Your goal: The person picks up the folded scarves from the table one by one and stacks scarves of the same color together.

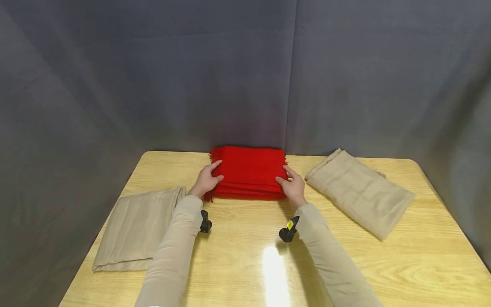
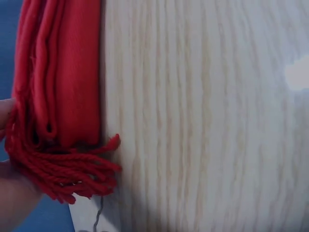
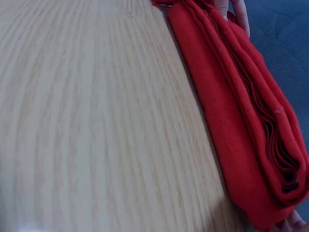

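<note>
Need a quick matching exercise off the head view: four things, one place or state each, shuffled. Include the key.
Column 1
1. Red cloth
2. Left hand
3. Right hand
4. Curtain

Column 2
a. At the red cloth's right end
b. Grey-blue, behind the table
c. Folded, between the two hands
d. At the red cloth's left end

Pairs: 1-c, 2-d, 3-a, 4-b

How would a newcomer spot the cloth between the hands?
On the wooden table, go to the far edge by the dark curtain. Between the left hand and the right hand lies a folded fringed cloth. It's bright red, unlike the left beige cloth and right beige cloth.
</note>
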